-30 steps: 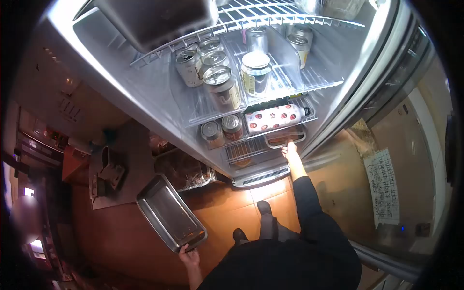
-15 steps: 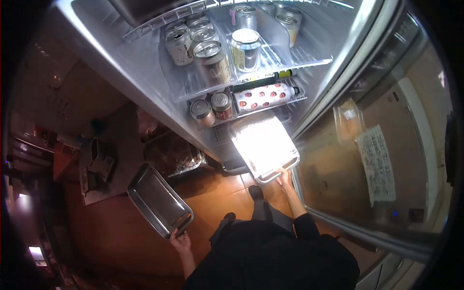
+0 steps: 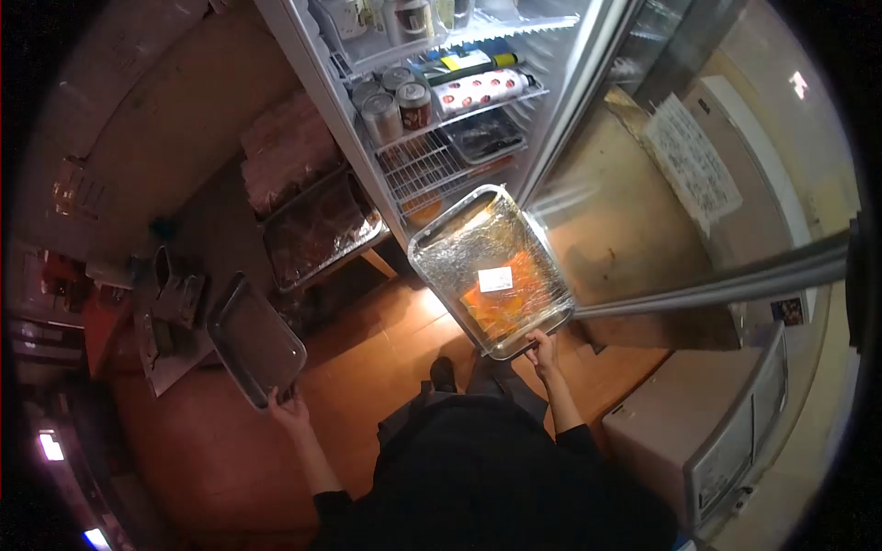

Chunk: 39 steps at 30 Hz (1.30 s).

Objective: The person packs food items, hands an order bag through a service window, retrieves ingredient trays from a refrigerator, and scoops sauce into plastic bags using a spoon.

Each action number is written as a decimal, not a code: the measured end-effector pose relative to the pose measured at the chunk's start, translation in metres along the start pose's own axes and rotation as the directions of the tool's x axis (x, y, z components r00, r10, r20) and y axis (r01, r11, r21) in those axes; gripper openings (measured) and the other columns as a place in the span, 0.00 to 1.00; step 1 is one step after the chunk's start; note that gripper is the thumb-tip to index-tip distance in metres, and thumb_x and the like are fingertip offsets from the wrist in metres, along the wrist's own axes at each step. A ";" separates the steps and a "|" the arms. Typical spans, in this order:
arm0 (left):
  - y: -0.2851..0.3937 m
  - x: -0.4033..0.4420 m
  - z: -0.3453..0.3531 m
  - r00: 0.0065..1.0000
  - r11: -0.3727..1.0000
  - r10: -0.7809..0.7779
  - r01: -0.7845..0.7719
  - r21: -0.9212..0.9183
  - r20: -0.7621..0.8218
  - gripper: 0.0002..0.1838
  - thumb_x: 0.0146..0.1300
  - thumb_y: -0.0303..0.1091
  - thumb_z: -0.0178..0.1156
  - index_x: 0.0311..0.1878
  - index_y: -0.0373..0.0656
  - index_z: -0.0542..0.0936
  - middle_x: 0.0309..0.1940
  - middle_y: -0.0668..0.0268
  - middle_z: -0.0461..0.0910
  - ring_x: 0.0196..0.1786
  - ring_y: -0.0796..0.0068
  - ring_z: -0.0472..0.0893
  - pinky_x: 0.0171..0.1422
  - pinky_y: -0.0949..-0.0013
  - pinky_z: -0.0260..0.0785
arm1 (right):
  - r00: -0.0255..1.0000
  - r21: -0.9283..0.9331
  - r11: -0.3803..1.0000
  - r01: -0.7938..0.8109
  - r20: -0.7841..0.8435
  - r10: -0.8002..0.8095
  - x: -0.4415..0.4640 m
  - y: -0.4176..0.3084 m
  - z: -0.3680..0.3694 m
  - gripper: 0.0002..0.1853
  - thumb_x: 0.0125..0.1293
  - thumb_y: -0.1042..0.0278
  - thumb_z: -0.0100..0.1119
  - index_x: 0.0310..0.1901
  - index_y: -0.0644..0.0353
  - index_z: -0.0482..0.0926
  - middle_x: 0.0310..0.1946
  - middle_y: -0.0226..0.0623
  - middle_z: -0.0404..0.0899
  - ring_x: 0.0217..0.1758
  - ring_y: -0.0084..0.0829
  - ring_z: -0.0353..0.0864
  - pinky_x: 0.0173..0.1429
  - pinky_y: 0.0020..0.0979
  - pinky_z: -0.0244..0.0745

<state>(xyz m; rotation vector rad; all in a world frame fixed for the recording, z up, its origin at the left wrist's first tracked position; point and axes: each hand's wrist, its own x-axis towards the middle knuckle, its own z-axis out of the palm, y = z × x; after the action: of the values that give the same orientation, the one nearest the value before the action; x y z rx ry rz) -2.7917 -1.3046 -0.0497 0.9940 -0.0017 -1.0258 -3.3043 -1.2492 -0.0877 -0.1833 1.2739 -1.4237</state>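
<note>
Before a fridge (image 3: pixel 322 83), our right hand (image 3: pixel 542 353) grips the near edge of a wrapped tray (image 3: pixel 441 268) holding orange food (image 3: pixel 514 292); to the left, our left hand (image 3: pixel 289 408) pinches a second tray's (image 3: pixel 230 329) near end.

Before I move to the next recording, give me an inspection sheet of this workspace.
Surface: tiled floor; both trays held above it.
Job's things: wrapped tray with orange contents and white label; unwrapped tray.
Clutter: cans and patterned bottle on fridge shelves; foil-edged tray beside the fridge.
Hands: left hand grips the unwrapped tray's end; right hand grips the wrapped tray's near end.
Cables: nothing seen.
Surroundings: fridge door open; paper sheet visible, writing unreadable; left side dim.
</note>
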 end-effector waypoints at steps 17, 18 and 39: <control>0.032 -0.020 -0.064 0.978 0.973 -0.029 -0.020 0.229 0.209 0.22 0.39 0.33 0.56 0.43 0.38 0.72 0.40 0.62 0.70 0.46 0.63 0.69 0.48 0.63 0.64 | 0.942 -0.020 0.999 -0.034 -0.334 0.026 -0.195 -0.036 -0.136 0.08 0.53 0.67 0.47 0.18 0.55 0.67 0.07 0.25 0.61 0.02 0.19 0.50 0.06 0.20 0.45; 0.029 -0.002 -0.091 0.933 0.954 -0.019 -0.091 0.287 0.358 0.21 0.39 0.32 0.55 0.42 0.38 0.72 0.39 0.63 0.70 0.45 0.64 0.69 0.48 0.64 0.64 | 0.941 -0.041 0.999 -0.012 -0.338 -0.003 -0.205 -0.032 -0.167 0.08 0.52 0.67 0.48 0.19 0.54 0.67 0.08 0.25 0.61 0.02 0.19 0.50 0.06 0.19 0.45; -0.293 -0.463 0.142 -0.082 0.270 -0.954 0.187 0.945 0.289 0.27 0.50 0.36 0.58 0.53 0.37 0.65 0.45 0.60 0.73 0.48 0.66 0.74 0.54 0.60 0.68 | 0.545 0.159 0.884 0.440 -0.830 -0.122 -0.472 -0.029 -0.365 0.03 0.56 0.71 0.47 0.30 0.59 0.67 0.16 0.27 0.65 0.04 0.20 0.52 0.07 0.21 0.47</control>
<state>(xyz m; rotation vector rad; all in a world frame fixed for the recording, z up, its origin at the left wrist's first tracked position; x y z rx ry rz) -3.3188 -1.1143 0.0289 0.8318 -1.0815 -2.7263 -3.4288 -0.6795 0.0386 0.6209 1.7231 -2.1309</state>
